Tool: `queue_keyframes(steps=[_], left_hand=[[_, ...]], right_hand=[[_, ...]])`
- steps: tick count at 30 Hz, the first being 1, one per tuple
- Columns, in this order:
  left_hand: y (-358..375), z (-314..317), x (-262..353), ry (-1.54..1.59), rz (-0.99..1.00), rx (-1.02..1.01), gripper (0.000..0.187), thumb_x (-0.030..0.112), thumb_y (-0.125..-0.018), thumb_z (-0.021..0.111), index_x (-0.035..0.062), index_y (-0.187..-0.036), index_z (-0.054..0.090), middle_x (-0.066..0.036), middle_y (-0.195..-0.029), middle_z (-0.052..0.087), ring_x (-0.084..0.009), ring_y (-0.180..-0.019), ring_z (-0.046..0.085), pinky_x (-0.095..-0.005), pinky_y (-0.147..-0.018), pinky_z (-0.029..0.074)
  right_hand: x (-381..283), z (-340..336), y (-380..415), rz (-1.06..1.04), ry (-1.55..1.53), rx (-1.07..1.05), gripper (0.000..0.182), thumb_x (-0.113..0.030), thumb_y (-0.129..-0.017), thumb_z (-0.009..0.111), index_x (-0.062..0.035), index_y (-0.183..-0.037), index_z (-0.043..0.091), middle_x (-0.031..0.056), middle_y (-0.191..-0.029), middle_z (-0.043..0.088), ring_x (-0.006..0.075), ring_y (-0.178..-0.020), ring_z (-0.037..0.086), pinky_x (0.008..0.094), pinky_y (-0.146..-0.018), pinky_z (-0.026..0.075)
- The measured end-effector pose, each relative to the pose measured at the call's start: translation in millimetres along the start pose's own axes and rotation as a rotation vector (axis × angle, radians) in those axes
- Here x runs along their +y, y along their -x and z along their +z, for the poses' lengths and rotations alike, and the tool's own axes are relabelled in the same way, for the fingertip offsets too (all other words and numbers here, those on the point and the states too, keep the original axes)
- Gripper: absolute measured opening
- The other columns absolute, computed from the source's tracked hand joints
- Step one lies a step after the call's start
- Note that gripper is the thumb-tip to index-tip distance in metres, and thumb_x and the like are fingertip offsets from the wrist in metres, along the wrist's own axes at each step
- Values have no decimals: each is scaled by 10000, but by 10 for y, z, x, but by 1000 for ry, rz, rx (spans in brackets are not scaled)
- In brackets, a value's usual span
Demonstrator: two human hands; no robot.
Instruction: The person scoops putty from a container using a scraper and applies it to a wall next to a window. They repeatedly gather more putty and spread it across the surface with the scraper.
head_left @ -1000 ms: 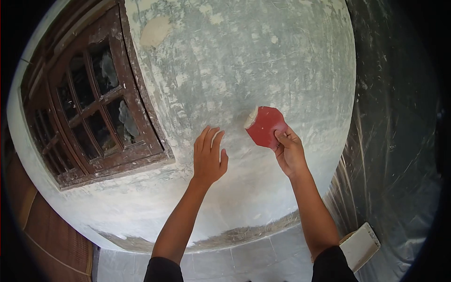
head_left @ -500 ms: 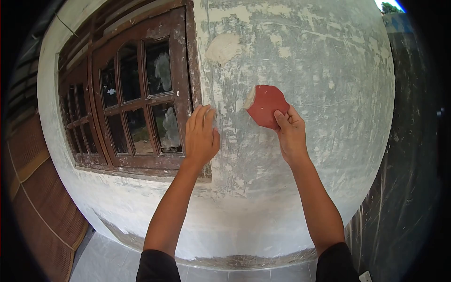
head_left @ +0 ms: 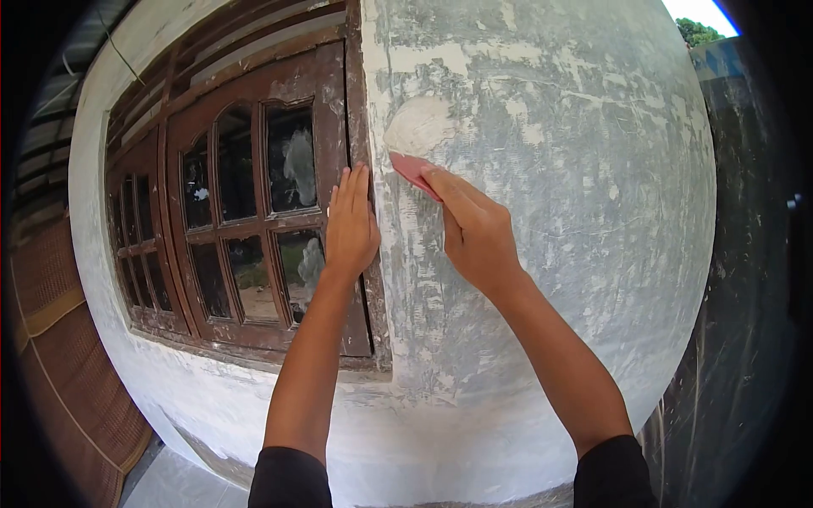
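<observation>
In my right hand is a red putty scraper, a thin flat piece pinched between thumb and fingers. Its tilted edge meets the wall just under a cream putty patch. My left hand lies flat on the brown wooden window frame, fingers stretched upward. It holds nothing.
The grey-white wall has uneven pale patches and curves through the wide lens. To the left is a paned window sash. A brown woven blind hangs at far left, and a dark panel stands at right.
My right hand has brought the scraper left and turned it, from broad face showing to edge against the wall. My left hand has shifted onto the frame. The view has tilted upward.
</observation>
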State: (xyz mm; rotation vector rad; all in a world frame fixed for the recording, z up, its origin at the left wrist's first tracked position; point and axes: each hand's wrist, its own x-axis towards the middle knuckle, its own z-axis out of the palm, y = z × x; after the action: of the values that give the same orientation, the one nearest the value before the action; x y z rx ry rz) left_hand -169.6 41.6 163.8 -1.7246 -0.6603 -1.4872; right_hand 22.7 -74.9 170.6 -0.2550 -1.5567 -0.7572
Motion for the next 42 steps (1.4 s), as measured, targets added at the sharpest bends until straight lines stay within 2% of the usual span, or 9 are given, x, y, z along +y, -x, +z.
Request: queue_keyframes(steps=[6, 10, 14, 17, 26, 33, 37, 40, 42], left_hand=[[36, 72, -116, -38, 45, -18, 569, 23, -932, 457, -3, -1485, 324, -180, -1545, 344, -347, -1454, 284, -511, -1184, 214], [63, 105, -168, 55, 42, 9, 561, 43, -933, 477, -14, -1474, 340, -191, -1542, 345, -351, -1450, 294, -512, -1187, 208], [89, 102, -199, 93, 57, 30, 572, 9, -900, 478, -30, -1457, 356, -206, -1525, 363, -360, -1442, 305, -513, -1187, 209], [96, 101, -200, 142, 67, 70, 599, -51, -833, 472, -48, -1426, 390, -226, -1488, 404, -368, -1425, 335, -506, -1186, 227], [115, 118, -205, 143, 70, 125, 612, -50, -786, 469, -58, -1396, 428, -222, -1458, 444, -363, -1400, 381, -494, -1175, 270], [100, 92, -170, 119, 61, 129, 610, -46, -782, 467, -48, -1392, 435, -214, -1460, 445, -350, -1397, 389, -488, -1171, 283], [121, 124, -159, 99, 56, 115, 625, -50, -762, 480, -45, -1386, 440, -211, -1472, 432, -350, -1404, 377, -485, -1173, 279], [131, 109, -166, 94, 55, 108, 637, -44, -750, 493, -44, -1385, 439, -213, -1485, 415, -357, -1409, 366, -487, -1175, 274], [121, 91, -156, 96, 57, 106, 643, -41, -745, 499, -44, -1385, 437, -216, -1492, 406, -361, -1410, 362, -488, -1175, 271]], right_hand=[[87, 410, 149, -181, 360, -82, 396, 52, -802, 595, 10, -1193, 637, 184, -1198, 662, 331, -1173, 614, 428, -976, 514], [196, 596, 288, -227, 483, -108, 428, -17, -841, 584, 16, -1267, 600, 193, -1263, 627, 370, -1206, 587, 465, -1011, 490], [251, 755, 419, -246, 639, -214, 450, -87, -860, 587, 33, -1294, 577, 215, -1322, 582, 416, -1246, 544, 494, -1030, 470], [259, 806, 429, -264, 725, -229, 456, -109, -860, 593, 43, -1290, 576, 233, -1322, 575, 422, -1244, 545, 499, -1036, 464], [132, 712, 495, -314, 913, -415, 417, -104, -855, 585, 74, -1231, 611, 278, -1280, 592, 426, -1217, 569, 495, -1038, 463], [-193, 204, 663, -313, 776, -489, 386, -95, -840, 599, 63, -1190, 635, 240, -1253, 623, 389, -1183, 602, 475, -1012, 479], [-332, -85, -8, -80, 526, -356, 444, 87, -726, 610, -16, -1157, 645, 116, -994, 686, 288, -942, 661, 412, -830, 515], [-49, -168, -739, -5, 318, -403, 522, 114, -785, 544, -55, -1277, 589, 158, -917, 656, 356, -872, 632, 449, -777, 504], [168, -163, -1146, -28, 240, -495, 511, 123, -801, 493, -41, -1270, 615, 219, -1029, 678, 367, -953, 654, 426, -844, 531]])
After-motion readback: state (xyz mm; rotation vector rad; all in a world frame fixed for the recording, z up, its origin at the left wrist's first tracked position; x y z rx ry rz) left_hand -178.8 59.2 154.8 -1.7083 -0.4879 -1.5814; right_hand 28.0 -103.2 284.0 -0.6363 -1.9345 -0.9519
